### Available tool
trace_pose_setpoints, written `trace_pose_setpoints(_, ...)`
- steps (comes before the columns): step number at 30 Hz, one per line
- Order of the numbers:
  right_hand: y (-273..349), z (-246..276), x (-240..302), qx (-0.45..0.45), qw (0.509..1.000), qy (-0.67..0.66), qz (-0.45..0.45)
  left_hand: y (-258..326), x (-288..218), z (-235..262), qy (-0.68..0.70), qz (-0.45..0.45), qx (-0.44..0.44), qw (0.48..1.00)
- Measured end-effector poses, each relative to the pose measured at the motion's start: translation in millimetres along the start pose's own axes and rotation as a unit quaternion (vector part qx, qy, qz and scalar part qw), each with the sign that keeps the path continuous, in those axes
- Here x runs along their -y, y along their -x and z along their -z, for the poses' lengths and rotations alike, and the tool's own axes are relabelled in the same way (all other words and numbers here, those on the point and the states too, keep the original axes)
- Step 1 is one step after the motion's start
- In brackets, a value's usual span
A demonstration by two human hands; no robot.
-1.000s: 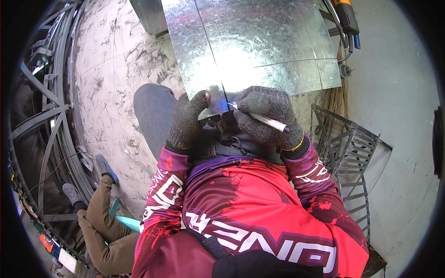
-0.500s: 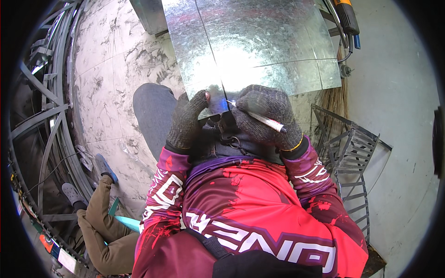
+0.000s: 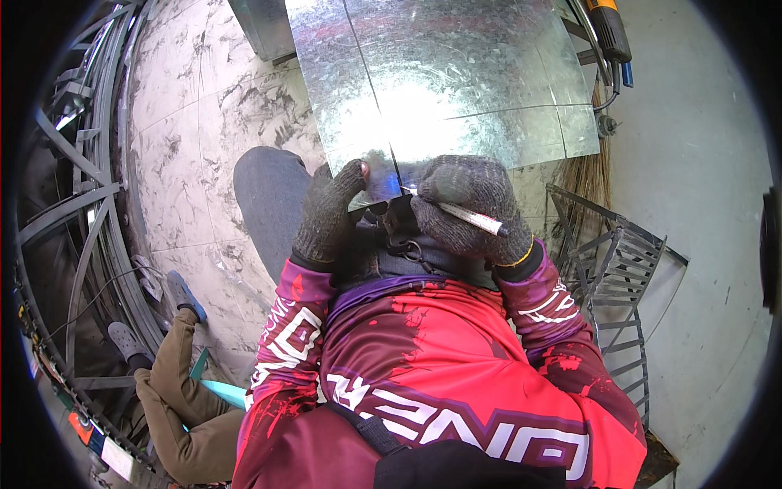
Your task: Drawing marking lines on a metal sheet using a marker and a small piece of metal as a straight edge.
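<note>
A shiny galvanized metal sheet (image 3: 481, 61) with dark marked lines stretches away in front of me. My left hand (image 3: 327, 213), in a dark grey knit glove, pinches the sheet's near left corner, thumb on top and fingers mostly underneath. In a matching glove, my right hand (image 3: 471, 191) is closed around a white marker pen (image 3: 466, 215). The pen's tip points left at the sheet's near edge, close to the end of the long dark line; whether it touches the metal is hard to tell. Bluish glare lies on the metal beside the tip.
Metal bars and frames (image 3: 102, 204) are stacked along the left. Another person's bent legs (image 3: 175, 399) are at the lower left. On the right are a slatted metal frame (image 3: 623, 269), a straw broom (image 3: 599, 175) and an orange-and-black power tool (image 3: 609, 31).
My right hand and the marker pen have shifted slightly toward me, the tip now nearer the sheet's edge. The left hand and the sheet have stayed in place.
</note>
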State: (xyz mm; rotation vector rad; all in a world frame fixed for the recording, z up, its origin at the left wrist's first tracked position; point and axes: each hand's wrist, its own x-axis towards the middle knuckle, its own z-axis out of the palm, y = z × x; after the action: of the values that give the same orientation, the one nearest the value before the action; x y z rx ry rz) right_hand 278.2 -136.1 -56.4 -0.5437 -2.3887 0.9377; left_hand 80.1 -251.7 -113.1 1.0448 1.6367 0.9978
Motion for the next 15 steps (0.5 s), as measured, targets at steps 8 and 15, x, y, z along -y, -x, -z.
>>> trace_pose_setpoints(8, -6, 5, 7, 0.016, 0.999, 0.005, -0.047, 1, -15, -3, 0.15, 0.075, -0.026, 0.986)
trace_pose_setpoints(15, -6, -2, 3, -0.032, 0.999, -0.006, -0.018, 9, 1, -2, 0.077, -0.069, -0.026, 0.994)
